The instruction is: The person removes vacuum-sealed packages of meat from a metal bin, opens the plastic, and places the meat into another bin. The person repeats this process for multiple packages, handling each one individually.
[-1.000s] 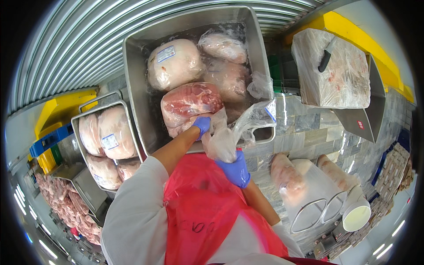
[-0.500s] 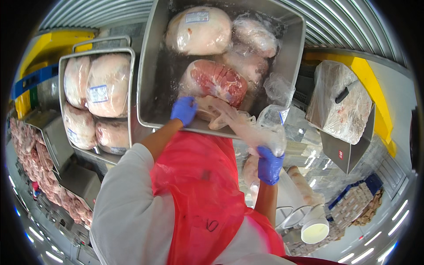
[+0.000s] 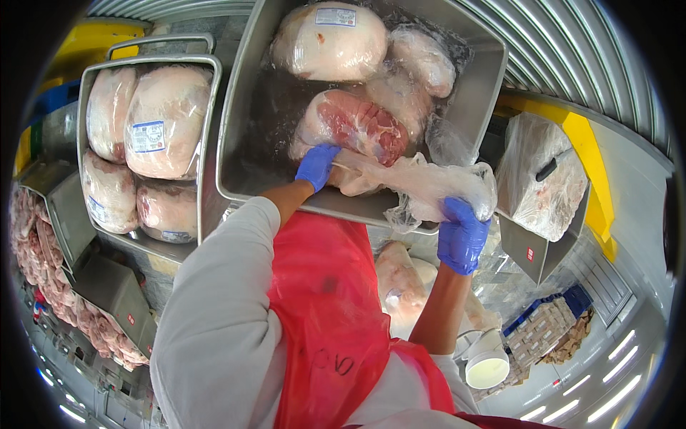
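Observation:
A clear plastic bag (image 3: 443, 187) stretches across the near side of a large steel bin (image 3: 246, 93). My right hand (image 3: 463, 236), in a blue glove, is closed around the bag's bunched end, just outside the near right rim. Also gloved in blue, my left hand (image 3: 316, 168) is closed on the bag's other part, beside a raw piece of meat (image 3: 357, 129). That piece shows a bare red face and pale fat. Behind it lie a large wrapped piece of meat (image 3: 332, 43) with a label and a smaller wrapped piece (image 3: 423, 61).
At the left, a steel tub (image 3: 212, 93) holds several wrapped, labelled meat pieces. To the right, a plastic-covered block (image 3: 539, 179) with a black-handled tool (image 3: 547, 169) rests on a steel container. A white bucket (image 3: 487, 368) stands at lower right, near more meat (image 3: 400, 282).
My right hand has moved up and to the right, drawing the bag more sideways along the bin's near rim. My left hand has shifted slightly right. The whole view has shifted a little.

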Tool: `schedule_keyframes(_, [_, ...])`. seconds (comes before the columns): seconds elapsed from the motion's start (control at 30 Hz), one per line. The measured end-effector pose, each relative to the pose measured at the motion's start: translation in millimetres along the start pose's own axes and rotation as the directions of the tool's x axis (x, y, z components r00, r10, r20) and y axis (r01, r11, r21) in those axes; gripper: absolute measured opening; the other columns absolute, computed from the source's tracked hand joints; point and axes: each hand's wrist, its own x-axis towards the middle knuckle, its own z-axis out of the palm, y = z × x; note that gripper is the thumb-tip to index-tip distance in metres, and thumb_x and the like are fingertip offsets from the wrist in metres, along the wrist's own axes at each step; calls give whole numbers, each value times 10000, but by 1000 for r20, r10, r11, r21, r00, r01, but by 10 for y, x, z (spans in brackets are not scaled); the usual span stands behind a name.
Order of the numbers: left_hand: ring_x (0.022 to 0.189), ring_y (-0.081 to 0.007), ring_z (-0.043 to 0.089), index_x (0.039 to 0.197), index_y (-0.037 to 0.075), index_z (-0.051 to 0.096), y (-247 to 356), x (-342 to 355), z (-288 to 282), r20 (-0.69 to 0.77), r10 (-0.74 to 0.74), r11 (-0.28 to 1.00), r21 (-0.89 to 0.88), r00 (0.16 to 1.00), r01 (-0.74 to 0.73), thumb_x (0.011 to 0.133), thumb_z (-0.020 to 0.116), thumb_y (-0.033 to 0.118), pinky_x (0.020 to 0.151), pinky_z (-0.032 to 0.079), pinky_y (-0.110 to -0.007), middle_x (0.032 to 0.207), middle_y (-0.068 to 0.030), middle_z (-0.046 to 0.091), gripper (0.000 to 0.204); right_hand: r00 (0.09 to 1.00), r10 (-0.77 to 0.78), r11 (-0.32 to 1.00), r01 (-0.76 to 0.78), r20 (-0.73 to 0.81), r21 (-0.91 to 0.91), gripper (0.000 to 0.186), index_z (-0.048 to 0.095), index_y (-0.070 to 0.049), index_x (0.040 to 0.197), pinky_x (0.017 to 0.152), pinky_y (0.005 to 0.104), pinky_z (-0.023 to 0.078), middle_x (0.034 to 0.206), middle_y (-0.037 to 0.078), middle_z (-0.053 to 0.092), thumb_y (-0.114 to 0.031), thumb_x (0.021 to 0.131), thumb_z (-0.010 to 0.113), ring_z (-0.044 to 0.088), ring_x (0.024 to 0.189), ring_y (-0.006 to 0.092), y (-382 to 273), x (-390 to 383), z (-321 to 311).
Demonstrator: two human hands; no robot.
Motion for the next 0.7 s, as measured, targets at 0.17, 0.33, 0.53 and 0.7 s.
schedule_keyframes(0.17, [922, -325, 582, 986, 37, 612, -112, 135, 38, -168, -225, 907, -395, 960, 143, 777, 492, 46, 839, 446, -359, 964, -190, 612, 241, 993, -8, 999, 13, -120, 42, 330, 579, 4, 986, 726, 294, 462, 883, 77, 601, 38, 658, 582, 575, 824, 173, 41, 163, -181])
schedule_keyframes(0.33, [800, -295, 625, 899, 29, 635, 196, 502, 121, -176, -513, 815, -408, 840, 412, 751, 549, 133, 746, 480, -353, 870, -171, 646, 200, 945, 116, 993, -122, -307, 2, 322, 570, -2, 1018, 688, 318, 500, 913, 95, 601, 13, 696, 564, 587, 800, 228, 149, 439, -793])
schedule_keyframes(0.53, [713, -175, 598, 834, -6, 625, 738, 537, 487, -178, -740, 446, -852, 648, 275, 732, 590, 67, 704, 481, -293, 774, -108, 639, 130, 864, 263, 945, -141, -429, 296, 237, 582, -9, 923, 781, 392, 441, 831, 129, 590, -40, 688, 575, 554, 769, 281, 48, 581, -1040])
schedule_keyframes(0.7, [879, -166, 574, 1011, -1, 557, 553, 179, 287, -145, -363, 487, -872, 921, 54, 717, 651, 81, 778, 457, -264, 976, -100, 597, 319, 865, 286, 932, -152, -411, 329, 207, 585, -8, 891, 759, 383, 444, 783, 112, 584, -37, 687, 574, 548, 753, 269, 11, 756, -1212])
